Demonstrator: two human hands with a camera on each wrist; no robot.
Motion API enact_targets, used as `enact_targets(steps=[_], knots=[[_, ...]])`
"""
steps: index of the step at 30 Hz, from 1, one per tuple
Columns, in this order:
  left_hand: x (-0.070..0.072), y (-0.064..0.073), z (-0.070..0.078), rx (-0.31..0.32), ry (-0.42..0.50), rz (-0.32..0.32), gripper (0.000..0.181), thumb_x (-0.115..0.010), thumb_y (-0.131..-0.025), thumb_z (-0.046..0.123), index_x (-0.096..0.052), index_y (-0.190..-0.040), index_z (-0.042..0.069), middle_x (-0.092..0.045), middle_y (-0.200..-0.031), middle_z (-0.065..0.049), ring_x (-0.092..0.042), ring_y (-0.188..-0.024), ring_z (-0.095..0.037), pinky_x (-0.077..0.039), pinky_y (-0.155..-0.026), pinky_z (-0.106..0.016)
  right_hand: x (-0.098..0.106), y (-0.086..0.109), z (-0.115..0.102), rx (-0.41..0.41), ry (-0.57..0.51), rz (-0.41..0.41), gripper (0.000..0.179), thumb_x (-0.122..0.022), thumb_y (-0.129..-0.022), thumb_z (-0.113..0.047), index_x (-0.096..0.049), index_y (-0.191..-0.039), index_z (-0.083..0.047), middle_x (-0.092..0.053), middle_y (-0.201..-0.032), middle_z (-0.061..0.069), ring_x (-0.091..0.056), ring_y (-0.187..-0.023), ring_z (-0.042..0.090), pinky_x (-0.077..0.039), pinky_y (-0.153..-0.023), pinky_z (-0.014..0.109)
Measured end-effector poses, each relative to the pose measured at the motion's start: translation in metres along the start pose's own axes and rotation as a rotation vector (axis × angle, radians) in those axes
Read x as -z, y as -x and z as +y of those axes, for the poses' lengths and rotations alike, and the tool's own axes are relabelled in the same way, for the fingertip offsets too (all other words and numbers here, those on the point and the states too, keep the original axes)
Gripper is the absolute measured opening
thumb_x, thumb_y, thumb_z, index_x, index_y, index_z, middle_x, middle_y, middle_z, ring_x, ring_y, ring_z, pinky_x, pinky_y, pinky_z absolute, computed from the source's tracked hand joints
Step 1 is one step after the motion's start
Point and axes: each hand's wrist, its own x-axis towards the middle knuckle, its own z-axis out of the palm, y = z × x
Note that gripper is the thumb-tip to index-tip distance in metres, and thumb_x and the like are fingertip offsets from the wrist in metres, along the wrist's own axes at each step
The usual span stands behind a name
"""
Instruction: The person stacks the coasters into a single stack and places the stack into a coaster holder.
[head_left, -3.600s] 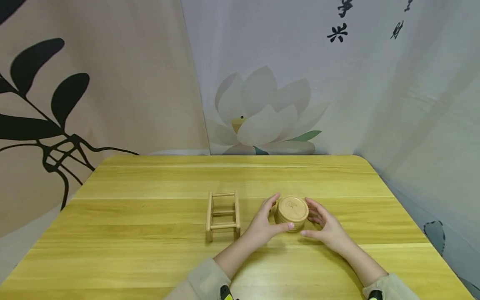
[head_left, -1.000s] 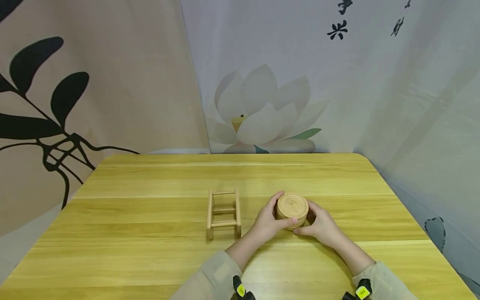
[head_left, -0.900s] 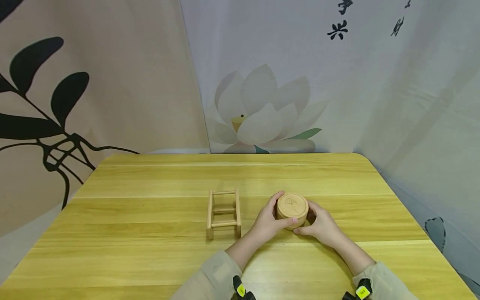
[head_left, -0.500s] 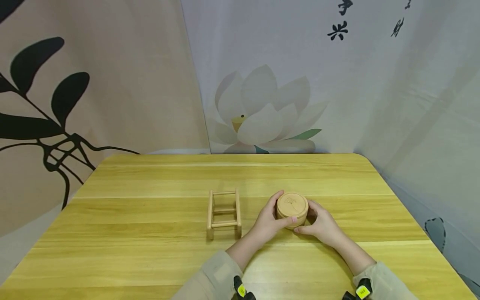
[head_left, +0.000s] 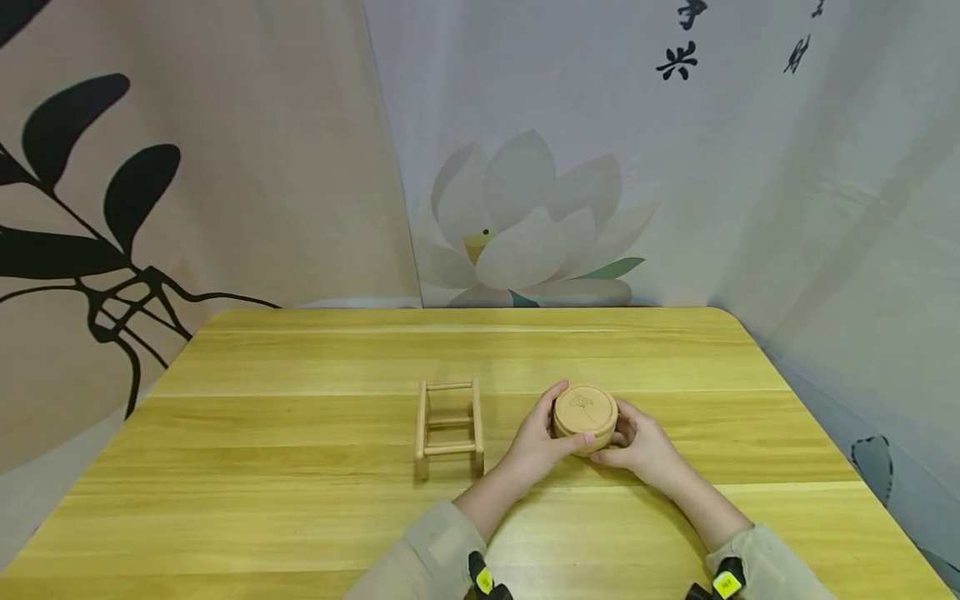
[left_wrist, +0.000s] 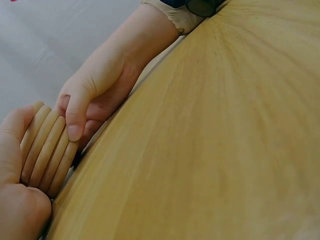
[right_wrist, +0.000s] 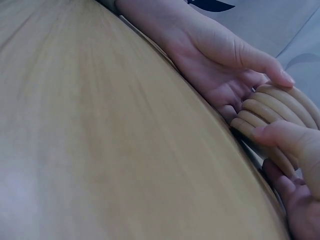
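A stack of round wooden coasters (head_left: 585,408), the top one engraved with a ginkgo leaf, stands right of the table's middle between both hands. My left hand (head_left: 531,446) grips its left side, thumb across the top coaster's near edge. From the right, my right hand (head_left: 651,454) pinches the lower coasters, thumb at the front. In the left wrist view the edges of several stacked coasters (left_wrist: 45,155) show between the two hands. The right wrist view shows the coaster stack (right_wrist: 280,107) close over the table, its far side hidden.
A small wooden rack (head_left: 450,448) of rails and crossbars stands left of the hands on the wooden table (head_left: 300,467). Behind the table's far edge hangs a printed curtain (head_left: 300,167) with a lotus and dark leaves. Both wrists wear black camera straps.
Both hands have closed in from around the coaster stack and now hold it, and it sits slightly higher in view. Over the last second, the right fingers have shifted slightly. The rack stays put.
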Motion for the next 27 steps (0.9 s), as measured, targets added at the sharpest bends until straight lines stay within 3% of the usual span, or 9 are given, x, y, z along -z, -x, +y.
enact_targets(steps=[9, 16, 23, 27], knots=[[0.0006, -0.0003, -0.0009, -0.002, 0.039, -0.009, 0.086, -0.077, -0.083, 0.015, -0.026, -0.152, 0.015, -0.036, -0.148, -0.006, -0.034, -0.134, -0.019, -0.030, -0.109, -0.037, 0.0012, -0.0004, -0.0011, -0.044, -0.070, -0.001, 0.087, -0.079, -0.072, 0.004, -0.030, -0.144, 0.007, -0.043, -0.138, 0.027, -0.056, -0.112, 0.019, -0.050, -0.088, 0.025], [0.0009, -0.0008, -0.0022, -0.003, 0.044, -0.008, 0.085, -0.076, -0.083, 0.017, -0.025, -0.152, 0.015, -0.036, -0.148, -0.006, -0.035, -0.134, -0.020, -0.031, -0.109, -0.037, 0.0017, 0.0006, -0.0009, -0.078, -0.150, -0.012, 0.090, -0.077, -0.073, 0.006, -0.025, -0.147, 0.006, -0.037, -0.142, 0.028, -0.051, -0.119, 0.031, -0.049, -0.090, 0.027], [0.0007, -0.0019, -0.0026, -0.011, 0.084, 0.007, 0.084, -0.076, -0.083, 0.013, -0.027, -0.151, 0.015, -0.035, -0.149, -0.006, -0.033, -0.135, -0.020, -0.028, -0.110, -0.038, 0.0021, 0.0009, -0.0001, -0.084, -0.204, -0.008, 0.090, -0.076, -0.075, 0.004, -0.024, -0.148, 0.004, -0.033, -0.145, 0.027, -0.051, -0.119, 0.020, -0.048, -0.092, 0.026], [0.0006, -0.0020, -0.0027, 0.002, 0.099, 0.005, 0.082, -0.076, -0.084, 0.013, -0.028, -0.151, 0.018, -0.036, -0.148, -0.005, -0.034, -0.135, -0.020, -0.027, -0.110, -0.038, 0.0021, 0.0014, -0.0009, -0.083, -0.207, -0.002, 0.089, -0.077, -0.075, 0.003, -0.024, -0.147, 0.005, -0.030, -0.147, 0.025, -0.045, -0.125, 0.023, -0.045, -0.094, 0.024]])
